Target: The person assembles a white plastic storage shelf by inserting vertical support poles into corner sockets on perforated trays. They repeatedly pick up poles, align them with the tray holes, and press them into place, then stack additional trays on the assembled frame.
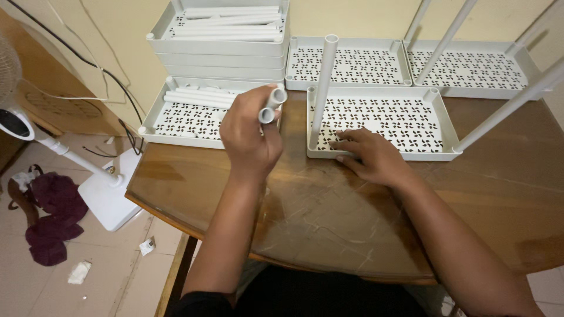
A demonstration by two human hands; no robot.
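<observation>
My left hand (249,138) is closed around two short grey plastic tubes (271,104), held upright over the table's near left part. My right hand (367,154) rests flat on the front rim of a grey perforated shelf tray (437,126), fingers spread near its front left corner. A grey tube (324,88) stands upright in that corner socket. Another tube (511,105) leans up from the tray's front right corner.
A stack of grey trays (220,56) with loose tubes (232,26) stands at the back left, over another tray (188,120) holding more tubes. Two more trays (352,64) (470,70) lie behind. The wooden table has a glass top (329,211). A white fan (70,158) stands on the floor.
</observation>
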